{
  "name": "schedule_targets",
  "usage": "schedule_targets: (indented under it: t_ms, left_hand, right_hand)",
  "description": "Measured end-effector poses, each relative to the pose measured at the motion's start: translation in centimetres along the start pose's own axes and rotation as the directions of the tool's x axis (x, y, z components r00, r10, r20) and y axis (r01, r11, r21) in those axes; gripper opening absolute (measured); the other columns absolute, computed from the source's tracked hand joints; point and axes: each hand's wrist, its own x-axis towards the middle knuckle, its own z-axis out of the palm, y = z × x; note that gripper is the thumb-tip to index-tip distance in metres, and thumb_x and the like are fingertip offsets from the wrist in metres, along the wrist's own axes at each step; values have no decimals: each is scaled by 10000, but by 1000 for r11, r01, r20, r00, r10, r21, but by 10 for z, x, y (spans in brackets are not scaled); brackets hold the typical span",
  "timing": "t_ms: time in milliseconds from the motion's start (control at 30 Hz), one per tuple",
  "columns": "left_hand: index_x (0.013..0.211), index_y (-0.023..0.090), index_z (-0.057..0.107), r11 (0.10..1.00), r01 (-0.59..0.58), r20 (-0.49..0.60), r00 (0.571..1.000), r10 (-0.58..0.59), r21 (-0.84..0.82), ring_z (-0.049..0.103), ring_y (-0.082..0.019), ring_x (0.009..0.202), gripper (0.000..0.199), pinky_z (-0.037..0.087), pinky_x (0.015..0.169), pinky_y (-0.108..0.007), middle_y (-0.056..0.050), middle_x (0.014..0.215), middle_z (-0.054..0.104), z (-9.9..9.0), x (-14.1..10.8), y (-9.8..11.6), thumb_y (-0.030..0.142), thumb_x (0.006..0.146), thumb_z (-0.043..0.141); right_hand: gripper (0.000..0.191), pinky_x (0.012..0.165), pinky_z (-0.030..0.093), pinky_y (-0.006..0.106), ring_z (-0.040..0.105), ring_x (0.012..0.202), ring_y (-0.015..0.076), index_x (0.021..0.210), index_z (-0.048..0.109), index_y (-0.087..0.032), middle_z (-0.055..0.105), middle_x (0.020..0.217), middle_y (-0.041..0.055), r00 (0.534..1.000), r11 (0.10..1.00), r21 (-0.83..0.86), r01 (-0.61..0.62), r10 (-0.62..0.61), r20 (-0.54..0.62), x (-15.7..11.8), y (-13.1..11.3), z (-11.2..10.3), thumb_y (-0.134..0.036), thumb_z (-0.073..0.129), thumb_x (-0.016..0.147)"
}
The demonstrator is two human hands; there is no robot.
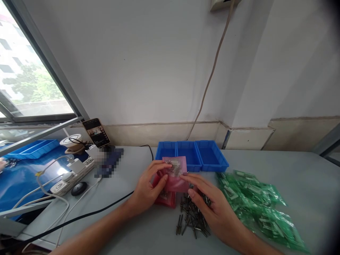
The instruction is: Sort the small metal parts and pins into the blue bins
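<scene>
A small pink see-through plastic bag (178, 185) with small pale metallic pieces inside is between my hands, above the table. My left hand (149, 185) grips its left side between thumb and fingers. At its right edge, my right hand (212, 202) holds the bag with the fingertips; the exact contact is partly hidden. Under the bag and beside my left hand lie red plastic bags (170, 202), partly covered. Small metal parts with thin shafts (193, 221) form a loose pile just left of my right hand, which hides some of them.
Blue trays (212, 157) stand behind my hands. Green plastic bags with parts (255, 198) cover the table on the right. At left are a phone (96, 132), a power strip (71, 177), a black mouse (79, 188) and a black cable (106, 205) crossing the table.
</scene>
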Motion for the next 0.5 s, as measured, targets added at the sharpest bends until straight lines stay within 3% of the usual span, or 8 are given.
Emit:
schedule_targets:
  t_ms: [233, 500]
  left_hand:
    - [1360, 294, 676, 999, 51, -70, 996, -51, 2, 663, -215, 1107, 287, 539, 1003, -352, -82, 1393, 624, 0, 0, -2, 311, 1085, 595]
    - [1333, 304, 715, 999, 20, -29, 999, -21, -40, 693, -205, 1061, 284, 555, 988, -334, -66, 1274, 695, 0, 2, -4, 306, 1057, 650]
  right_hand:
    - [376, 1118, 570, 411, 661, 1347, 272, 1440, 695, -331, 673, 1492, 87, 1000, 999, -30, 16, -16, -10, -1, 3, 1, -354, 529, 1104]
    - [381, 1123, 566, 408, 681, 1314, 257, 1454, 680, -346, 666, 1498, 77, 1000, 998, -55, 29, -29, -6, -2, 4, 0, -342, 536, 1102]
